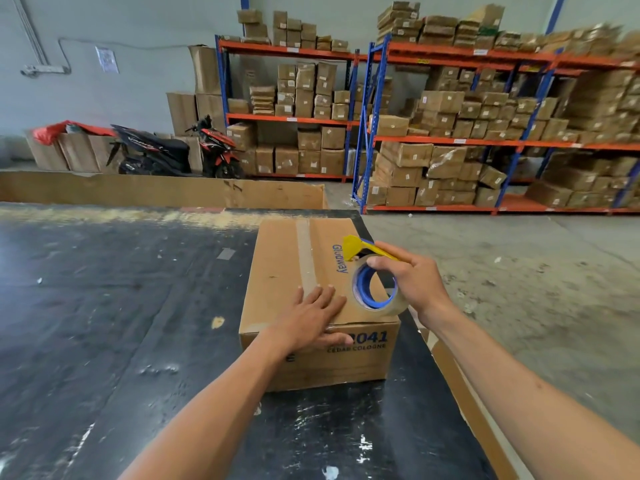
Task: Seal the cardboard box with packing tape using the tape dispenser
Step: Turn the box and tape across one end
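A closed cardboard box [277, 265] with blue print sits on the dark table [104, 306], near its right edge. A strip of clear tape [306, 258] runs along the top seam from the far edge toward me. My left hand [311, 317] lies flat on the box's near top edge, fingers spread, thumb hanging over the front face. My right hand [412, 278] grips the tape dispenser [375, 285], a clear roll on a blue core with a yellow cutter, held over the right side of the box top.
A long sheet of cardboard [156, 190] stands along the table's far edge. Another cardboard piece [460, 386] leans at the right edge. Beyond are a parked motorbike [176, 150] and orange-and-blue racks [450, 140] stacked with boxes. Concrete floor lies to the right.
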